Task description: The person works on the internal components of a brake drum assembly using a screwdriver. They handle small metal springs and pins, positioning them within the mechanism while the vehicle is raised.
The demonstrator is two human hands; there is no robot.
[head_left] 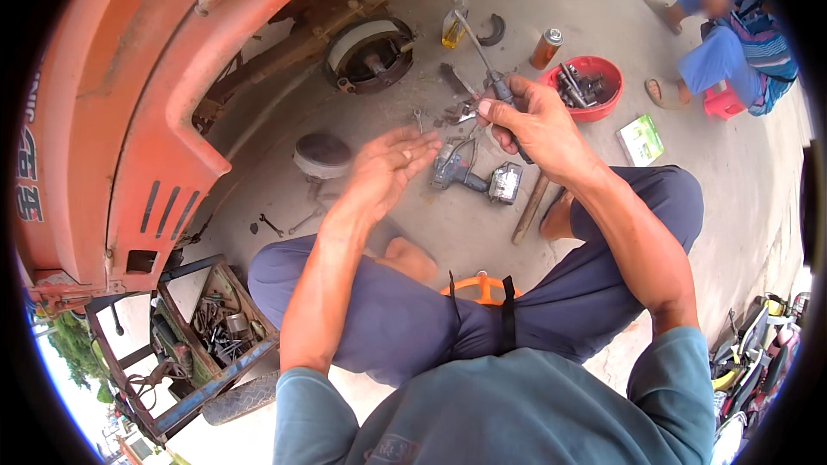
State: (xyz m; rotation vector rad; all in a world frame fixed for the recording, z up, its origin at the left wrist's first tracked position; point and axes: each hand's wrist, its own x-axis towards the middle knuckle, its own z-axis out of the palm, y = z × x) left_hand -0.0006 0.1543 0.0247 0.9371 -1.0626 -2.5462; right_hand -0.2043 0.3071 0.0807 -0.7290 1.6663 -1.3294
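My R hand (538,125) pinches the screwdriver (498,84) btwn thumb and fingers, roughly mid-scene, its shaft slanting toward the far L. My L hand (392,168) hangs just L of it, apart, fingers nearly straight and side by side.

On the floor (413,245), a bit nearer me than the screwdriver, lies the cordless drill (469,172); a bar (530,209) lies to its R, nr my R foot. Far R of my R hand sits a red bowl (613,107) w/ metal parts (581,86) (a jumble, can't tell each pc.), an orange can (546,50) upright just beyond. Green-and-white box (640,139) is R, nearer than the bowl.

Far side: bottle w/ yellow liquid (453,32), curved dark piece (492,31) just R of it. Far L: a round hub (370,53), by the orange vehicle (142,120). A round drum (323,153) lies L of my L hand. Far R, a person (732,56) sits on a red stool (724,105).
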